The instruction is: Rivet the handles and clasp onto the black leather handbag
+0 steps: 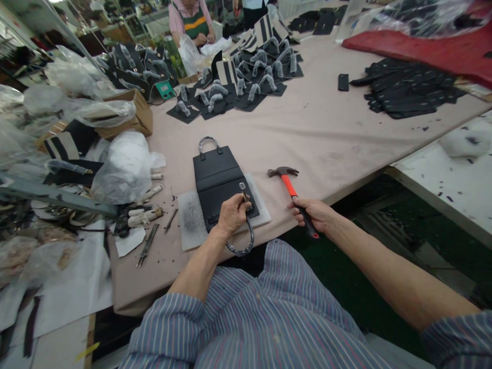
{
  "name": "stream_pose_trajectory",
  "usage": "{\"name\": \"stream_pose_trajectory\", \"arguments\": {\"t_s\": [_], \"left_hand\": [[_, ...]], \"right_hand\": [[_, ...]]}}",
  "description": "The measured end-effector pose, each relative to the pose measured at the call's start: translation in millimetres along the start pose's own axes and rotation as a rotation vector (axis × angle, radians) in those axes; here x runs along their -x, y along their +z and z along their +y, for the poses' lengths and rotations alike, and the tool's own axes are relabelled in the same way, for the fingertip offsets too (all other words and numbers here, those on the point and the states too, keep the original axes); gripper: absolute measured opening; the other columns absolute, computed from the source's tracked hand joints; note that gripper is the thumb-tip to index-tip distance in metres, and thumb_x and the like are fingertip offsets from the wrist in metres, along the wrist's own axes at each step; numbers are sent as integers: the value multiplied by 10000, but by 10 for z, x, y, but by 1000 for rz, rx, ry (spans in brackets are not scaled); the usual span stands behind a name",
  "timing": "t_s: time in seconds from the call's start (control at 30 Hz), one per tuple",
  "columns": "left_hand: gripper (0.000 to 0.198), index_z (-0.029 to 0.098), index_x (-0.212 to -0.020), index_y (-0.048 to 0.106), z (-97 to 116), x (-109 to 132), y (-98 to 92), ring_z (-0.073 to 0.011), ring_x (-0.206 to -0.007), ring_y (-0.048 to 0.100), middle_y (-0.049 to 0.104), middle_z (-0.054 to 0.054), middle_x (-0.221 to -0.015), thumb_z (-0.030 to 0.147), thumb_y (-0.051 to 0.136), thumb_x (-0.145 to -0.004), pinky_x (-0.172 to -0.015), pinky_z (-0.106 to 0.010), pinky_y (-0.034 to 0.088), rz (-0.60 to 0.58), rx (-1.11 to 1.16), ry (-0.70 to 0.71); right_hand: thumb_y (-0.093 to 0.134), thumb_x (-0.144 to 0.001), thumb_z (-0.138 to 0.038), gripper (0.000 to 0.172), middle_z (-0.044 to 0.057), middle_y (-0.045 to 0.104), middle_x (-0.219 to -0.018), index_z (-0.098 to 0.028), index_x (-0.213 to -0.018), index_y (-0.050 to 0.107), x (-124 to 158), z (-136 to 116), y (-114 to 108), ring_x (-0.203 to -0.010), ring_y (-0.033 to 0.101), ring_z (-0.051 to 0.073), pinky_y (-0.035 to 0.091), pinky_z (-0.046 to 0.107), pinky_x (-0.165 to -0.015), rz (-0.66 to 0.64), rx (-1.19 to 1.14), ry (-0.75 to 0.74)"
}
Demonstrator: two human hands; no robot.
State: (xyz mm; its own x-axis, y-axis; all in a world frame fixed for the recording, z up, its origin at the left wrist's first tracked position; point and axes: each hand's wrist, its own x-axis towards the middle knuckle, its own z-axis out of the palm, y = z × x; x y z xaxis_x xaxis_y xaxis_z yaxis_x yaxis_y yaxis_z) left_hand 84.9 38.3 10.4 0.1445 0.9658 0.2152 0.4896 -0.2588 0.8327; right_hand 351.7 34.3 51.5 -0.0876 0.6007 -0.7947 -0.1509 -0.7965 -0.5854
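Observation:
A flat black bag piece with wrapped handles at both ends lies on a grey pad at the table's near edge. My left hand is closed around a thin metal punch that stands upright on the bag piece's near end. The near handle loops below that hand, over the table edge. My right hand is wrapped round the orange and black grip of a claw hammer, whose head hovers low over the table to the right of the pad.
Scissors, tweezers and small tools lie left of the pad, beside plastic bags and a cardboard box. Several black bag parts and black strips fill the far table. A person in a striped top works opposite.

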Motion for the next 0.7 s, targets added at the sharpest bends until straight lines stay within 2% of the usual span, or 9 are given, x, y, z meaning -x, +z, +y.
{"name": "stream_pose_trajectory", "arguments": {"t_s": [0.17,0.27,0.3,0.37,0.47,0.53,0.6,0.7], "left_hand": [[125,206,-976,664,-4,8,-2,-159,-859,696,744,-38,-948,202,572,-892,-832,-282,544,-13,-51,56],[125,209,-978,660,-12,12,12,-157,-848,681,735,-35,-947,204,565,-896,-827,-283,536,-26,-96,75],[127,212,-983,658,-14,15,18,-152,-834,675,731,-30,-938,208,562,-900,-817,-279,534,-28,-98,71],[129,216,-993,652,-13,24,25,-145,-815,669,726,-23,-930,215,558,-905,-805,-272,532,-25,-89,61],[116,217,-983,646,0,42,25,-149,-842,679,725,-25,-937,217,562,-903,-822,-274,533,-8,-86,47],[111,220,-980,645,5,53,24,-153,-858,684,727,-25,-939,217,565,-903,-826,-275,532,-6,-87,38],[120,222,-991,641,1,58,26,-149,-845,682,727,-22,-934,210,560,-903,-809,-270,531,-18,-79,30],[122,219,-980,637,-10,56,32,-145,-812,677,718,-15,-900,191,552,-897,-790,-269,526,-27,-77,20]], "right_hand": [[400,-1033,-259,247,-85,393,-562,-185,-811,475,3,11,60,-383,307,48,276,166,-353,57,77,-54],[457,-1011,-279,219,-85,404,-560,-200,-807,468,137,-73,98,-379,320,53,263,175,-351,113,138,-134],[476,-1003,-296,210,-84,410,-561,-208,-813,470,230,-141,112,-380,329,58,264,183,-352,137,182,-207],[495,-991,-351,209,-74,426,-567,-221,-828,482,490,-329,141,-397,355,74,274,205,-369,199,352,-452],[494,-975,-469,283,-40,452,-585,-230,-823,501,955,-603,186,-472,406,105,298,243,-445,338,747,-910],[466,-962,-538,348,-27,436,-574,-232,-799,483,1172,-664,205,-493,389,120,276,269,-485,433,972,-1094],[430,-953,-559,375,-21,410,-550,-235,-764,448,1247,-626,205,-474,335,126,223,296,-499,446,1195,-1141],[416,-952,-522,361,-5,433,-538,-239,-729,417,1224,-556,182,-451,292,129,159,319,-511,346,1473,-1033]]}}
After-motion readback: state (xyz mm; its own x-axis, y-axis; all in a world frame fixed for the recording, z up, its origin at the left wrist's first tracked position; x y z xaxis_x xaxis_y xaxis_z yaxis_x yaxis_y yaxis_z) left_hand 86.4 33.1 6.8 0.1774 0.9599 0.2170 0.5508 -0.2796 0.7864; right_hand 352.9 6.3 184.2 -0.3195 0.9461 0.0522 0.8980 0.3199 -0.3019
